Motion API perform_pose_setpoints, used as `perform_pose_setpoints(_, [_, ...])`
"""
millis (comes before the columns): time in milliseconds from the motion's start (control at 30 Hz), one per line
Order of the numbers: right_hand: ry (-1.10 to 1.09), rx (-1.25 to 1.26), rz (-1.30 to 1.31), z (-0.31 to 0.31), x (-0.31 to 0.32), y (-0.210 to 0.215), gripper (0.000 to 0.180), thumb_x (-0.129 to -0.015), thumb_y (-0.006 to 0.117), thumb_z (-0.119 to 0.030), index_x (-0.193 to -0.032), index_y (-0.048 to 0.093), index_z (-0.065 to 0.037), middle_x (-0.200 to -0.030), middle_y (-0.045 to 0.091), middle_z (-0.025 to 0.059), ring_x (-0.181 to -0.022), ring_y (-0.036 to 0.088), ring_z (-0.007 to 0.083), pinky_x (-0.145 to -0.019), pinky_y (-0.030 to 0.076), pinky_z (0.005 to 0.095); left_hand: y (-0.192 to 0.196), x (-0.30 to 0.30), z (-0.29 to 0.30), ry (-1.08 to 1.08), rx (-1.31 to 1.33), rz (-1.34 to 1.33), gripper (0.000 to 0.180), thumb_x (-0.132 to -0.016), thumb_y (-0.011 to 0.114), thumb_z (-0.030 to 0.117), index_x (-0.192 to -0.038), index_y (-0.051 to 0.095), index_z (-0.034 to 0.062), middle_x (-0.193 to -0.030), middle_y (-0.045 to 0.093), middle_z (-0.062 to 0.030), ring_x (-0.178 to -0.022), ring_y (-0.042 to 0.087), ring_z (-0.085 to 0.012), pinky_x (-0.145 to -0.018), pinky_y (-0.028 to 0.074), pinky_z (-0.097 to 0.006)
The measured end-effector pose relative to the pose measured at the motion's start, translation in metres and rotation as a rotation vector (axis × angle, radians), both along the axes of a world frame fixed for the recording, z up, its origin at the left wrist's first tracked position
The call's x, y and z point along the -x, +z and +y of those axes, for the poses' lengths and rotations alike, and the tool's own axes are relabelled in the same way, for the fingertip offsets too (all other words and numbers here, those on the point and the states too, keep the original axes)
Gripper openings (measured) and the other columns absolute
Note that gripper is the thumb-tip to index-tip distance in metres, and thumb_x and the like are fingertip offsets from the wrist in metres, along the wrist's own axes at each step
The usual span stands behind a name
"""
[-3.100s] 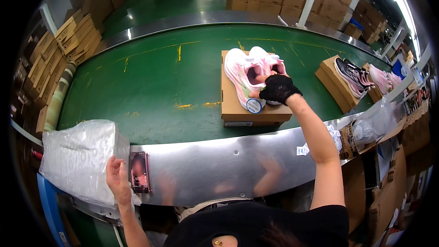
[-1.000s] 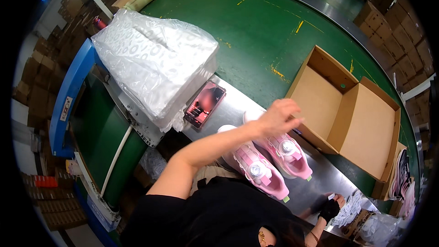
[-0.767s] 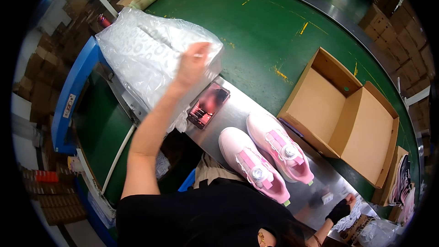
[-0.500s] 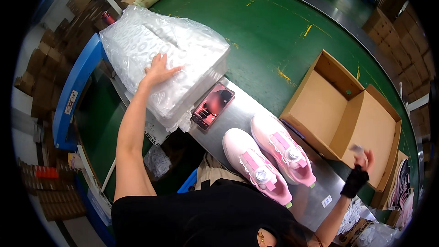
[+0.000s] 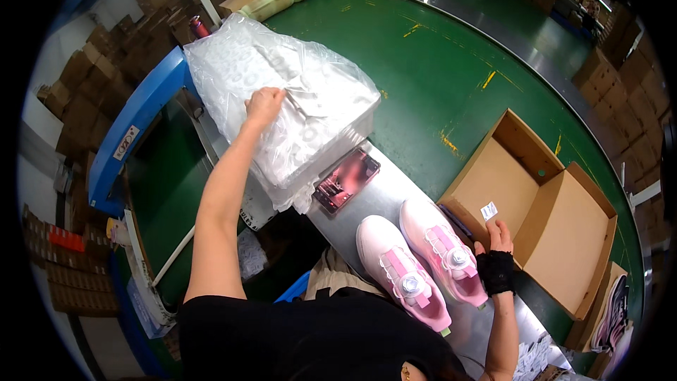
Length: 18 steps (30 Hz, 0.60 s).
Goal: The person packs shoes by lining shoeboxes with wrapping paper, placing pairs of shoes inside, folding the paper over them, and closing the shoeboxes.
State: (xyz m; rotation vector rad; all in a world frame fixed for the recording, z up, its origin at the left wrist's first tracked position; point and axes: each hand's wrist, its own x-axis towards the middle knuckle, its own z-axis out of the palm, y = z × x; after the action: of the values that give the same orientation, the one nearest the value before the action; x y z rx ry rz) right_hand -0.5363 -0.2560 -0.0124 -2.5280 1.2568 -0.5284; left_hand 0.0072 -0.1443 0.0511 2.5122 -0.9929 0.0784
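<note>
I've got my left hand [image 5: 265,106] clenched low on a stack of white paper [image 5: 331,116], fingers bunched around what looks like the top sheet, which is creased and lifted just beside them. Loose clear plastic [image 5: 218,63] covers the stack's far end.

My right hand [image 5: 497,261], in a black fingerless glove [image 5: 496,273], is over the near wall of the open shoebox [image 5: 486,176]. There's a little white sachet [image 5: 489,211] right at the fingertips, and honestly I can't tell from here whether I'm pinching it or I've let go.

The pink-and-white shoes [image 5: 427,261] are just left of that glove, side by side on the metal desk [image 5: 396,182], toes angled up toward the paper, with a round dial on top of each. Phone [image 5: 347,180] is lying between the shoes and the stack, screen lit.

Further out, the box's lid [image 5: 571,240] is folded back on the right, over the green surface [image 5: 423,77]. More sachets [image 5: 532,358] are heaped at the bottom end of the desk, and black-and-pink shoes [image 5: 615,314] are over at the far right.
</note>
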Motion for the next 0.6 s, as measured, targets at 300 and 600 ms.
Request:
perform_pose_setpoints(300, [0.152,-0.247,-0.159,-0.021,-0.010,0.029,0.052,-0.070,0.065,-0.020,-0.115,0.044,-0.004,-0.114,0.049,0.0162,-0.101,0.050,0.0304,-0.083,0.040,0.0375,0.163,0.125,-0.070,-0.564,0.823,0.083,0.024,-0.085,0.042,0.017,-0.077,0.055,-0.0019,-0.070,0.056,-0.0087,-0.065,0.053,-0.0174,-0.063,0.043,-0.032])
perform_pose_setpoints(600, [-0.183,-0.547,-1.341,-0.049,-0.003,0.069,0.026,-0.084,0.053,-0.021,-0.105,0.050,-0.007,-0.084,0.055,-0.0001,-0.064,0.047,0.0083,-0.054,0.037,0.0209,0.095,0.376,-0.153,-1.292,0.504,0.829,0.035,-0.081,0.052,0.026,-0.094,0.044,-0.0059,-0.093,0.047,-0.0265,-0.086,0.049,-0.0386,-0.074,0.041,-0.041])
